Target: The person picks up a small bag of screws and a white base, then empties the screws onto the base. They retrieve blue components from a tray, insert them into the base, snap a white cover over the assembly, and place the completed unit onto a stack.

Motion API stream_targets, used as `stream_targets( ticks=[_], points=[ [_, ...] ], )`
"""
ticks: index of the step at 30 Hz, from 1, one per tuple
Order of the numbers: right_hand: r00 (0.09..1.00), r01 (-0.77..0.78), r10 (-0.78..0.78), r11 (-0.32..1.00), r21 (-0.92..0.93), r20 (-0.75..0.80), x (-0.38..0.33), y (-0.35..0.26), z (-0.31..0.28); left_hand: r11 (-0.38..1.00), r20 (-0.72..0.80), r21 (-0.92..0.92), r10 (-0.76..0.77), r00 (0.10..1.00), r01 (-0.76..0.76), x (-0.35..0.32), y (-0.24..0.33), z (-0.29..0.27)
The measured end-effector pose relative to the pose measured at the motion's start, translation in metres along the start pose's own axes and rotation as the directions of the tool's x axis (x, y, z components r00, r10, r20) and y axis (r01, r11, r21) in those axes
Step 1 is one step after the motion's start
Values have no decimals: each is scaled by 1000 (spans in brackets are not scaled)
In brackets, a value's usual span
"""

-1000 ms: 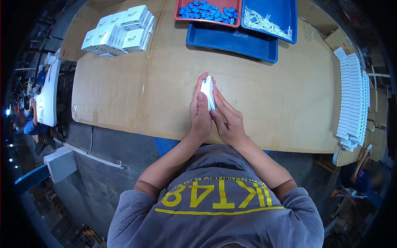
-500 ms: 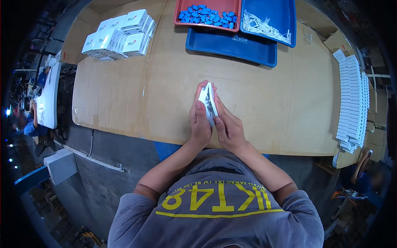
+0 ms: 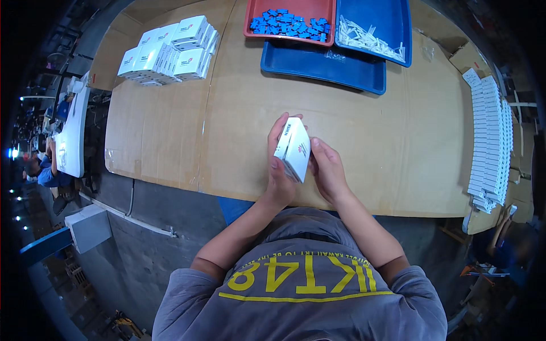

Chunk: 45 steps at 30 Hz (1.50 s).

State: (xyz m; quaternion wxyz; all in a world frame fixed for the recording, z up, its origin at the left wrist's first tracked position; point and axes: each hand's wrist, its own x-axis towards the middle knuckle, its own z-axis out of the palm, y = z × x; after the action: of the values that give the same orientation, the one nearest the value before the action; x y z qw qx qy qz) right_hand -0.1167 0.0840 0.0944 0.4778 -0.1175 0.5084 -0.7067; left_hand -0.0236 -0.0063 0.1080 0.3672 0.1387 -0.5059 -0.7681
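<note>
A small white carton (image 3: pixel 295 151) with a printed top is held up over the near middle of the table. My left hand (image 3: pixel 278 170) wraps its left side, thumb in front and fingertips showing behind the far edge. A narrow dark gap runs between the carton's lid panel and its side wall. My right hand (image 3: pixel 330 173) is at the carton's right edge, its fingers loosely bent and apart, not wrapped round it. Whether the right fingertips touch the carton I cannot tell.
White cartons (image 3: pixel 153 57) are stacked at the far left. A red tray (image 3: pixel 250 28) holds blue clip-like pieces; a blue tray (image 3: pixel 405 40) holds white sticks. Another blue tray (image 3: pixel 324 71) sits in front. Flat white packs (image 3: pixel 486 142) stand in rows along the right edge.
Both hands were pressed round the carton, which stood narrow and edge-on. It has turned so its printed panel shows, and my right hand has loosened and moved right.
</note>
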Motion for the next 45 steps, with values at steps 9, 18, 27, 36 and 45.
stream_targets(
  ticks=[9, 18, 27, 36, 45],
  points=[
    [965, -262, 230, 865, 429, 125, 0, 1, -11, 971, 153, 235, 1, 988, -37, 0, -4, -3],
    [989, -125, 132, 986, 107, -62, -16, -33, 21, 853, 180, 474, 149, 972, -219, 5, -13, -13],
    [989, 148, -148, 987, -64, 2, -20, -15, 31, 821, 120, 509, 231, 966, -259, 3, -16, -16],
    [981, 191, -188, 934, -302, 40, -27, -11, 30, 873, 24, 433, 238, 971, -225, -2, -20, -15],
    [995, 102, -102, 953, -284, 13, -10, -21, 15, 853, 220, 472, 131, 967, -224, 6, -20, -19]
  ],
)
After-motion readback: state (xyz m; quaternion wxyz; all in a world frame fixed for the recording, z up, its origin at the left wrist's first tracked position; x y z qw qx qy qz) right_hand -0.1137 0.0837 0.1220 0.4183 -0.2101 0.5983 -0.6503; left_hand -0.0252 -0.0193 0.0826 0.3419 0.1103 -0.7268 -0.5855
